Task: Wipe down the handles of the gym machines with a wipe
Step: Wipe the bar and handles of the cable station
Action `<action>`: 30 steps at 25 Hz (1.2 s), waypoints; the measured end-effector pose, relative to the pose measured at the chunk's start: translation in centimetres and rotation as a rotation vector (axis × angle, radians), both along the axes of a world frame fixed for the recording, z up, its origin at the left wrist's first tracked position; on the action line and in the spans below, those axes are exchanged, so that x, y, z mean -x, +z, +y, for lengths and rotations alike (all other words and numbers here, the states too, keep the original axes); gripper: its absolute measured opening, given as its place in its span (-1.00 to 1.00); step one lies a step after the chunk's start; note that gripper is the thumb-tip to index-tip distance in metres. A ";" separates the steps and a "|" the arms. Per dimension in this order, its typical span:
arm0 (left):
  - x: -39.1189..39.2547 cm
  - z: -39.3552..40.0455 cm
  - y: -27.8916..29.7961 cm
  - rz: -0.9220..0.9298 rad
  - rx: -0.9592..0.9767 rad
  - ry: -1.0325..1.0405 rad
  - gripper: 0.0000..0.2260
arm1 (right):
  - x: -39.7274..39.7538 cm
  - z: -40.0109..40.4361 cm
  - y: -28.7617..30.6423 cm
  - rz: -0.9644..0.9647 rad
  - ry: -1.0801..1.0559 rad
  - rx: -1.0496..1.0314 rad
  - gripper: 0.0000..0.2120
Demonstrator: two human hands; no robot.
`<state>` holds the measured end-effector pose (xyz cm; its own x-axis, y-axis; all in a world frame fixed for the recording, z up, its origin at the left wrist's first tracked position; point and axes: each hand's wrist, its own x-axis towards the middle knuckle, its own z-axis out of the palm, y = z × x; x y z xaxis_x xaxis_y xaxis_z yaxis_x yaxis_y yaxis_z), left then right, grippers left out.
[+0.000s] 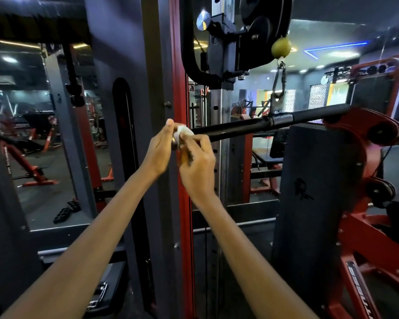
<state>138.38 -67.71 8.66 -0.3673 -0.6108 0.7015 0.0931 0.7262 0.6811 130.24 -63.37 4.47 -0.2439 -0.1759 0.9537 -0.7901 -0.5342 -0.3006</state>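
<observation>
White wipe (182,132) sits bunched on the near end of the black cable bar (263,122), just left of centre. Both hands meet there: the left hand (158,150) cups the bar's end from nine o'clock, and the right hand (197,163) pinches the wipe from five o'clock. A carabiner (278,82) hangs at one o'clock, clipped to the bar's middle.

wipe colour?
White; the wipe shows in the head view, at the end of the black bar.
</observation>
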 end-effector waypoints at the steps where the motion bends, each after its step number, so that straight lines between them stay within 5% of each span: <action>1: 0.0 0.0 -0.1 0.015 0.002 -0.003 -0.62 | 1.2 0.1 0.2 0.027 -0.047 0.008 -0.79; 8: 0.4 0.8 -0.6 -0.055 -0.008 -0.011 -0.61 | 7.4 1.6 2.1 -0.184 -0.320 -0.133 -0.76; 13: 1.2 1.2 -0.3 0.024 0.013 0.100 -0.63 | 2.6 1.7 1.2 0.373 -0.206 -0.036 -0.74; 16: 1.3 1.3 -0.2 -0.019 0.054 0.190 -0.75 | 7.6 2.0 1.5 0.484 -0.285 0.007 -0.73; 20: 1.5 1.7 0.0 -0.130 0.112 0.327 -0.87 | 16.0 2.7 1.5 0.115 -0.448 -0.101 -0.75; 22: 2.1 2.2 0.6 -0.221 0.313 0.502 -0.85 | 16.5 2.5 2.0 0.022 -0.446 -0.136 -0.75; 27: 6.2 3.7 3.6 -0.819 0.474 0.857 -0.46 | 15.2 1.8 2.9 0.565 -0.367 -0.052 -0.71; 30: 8.3 3.5 4.3 -0.898 0.562 0.882 -0.38 | 20.5 2.2 3.7 0.442 -0.467 -0.063 -0.66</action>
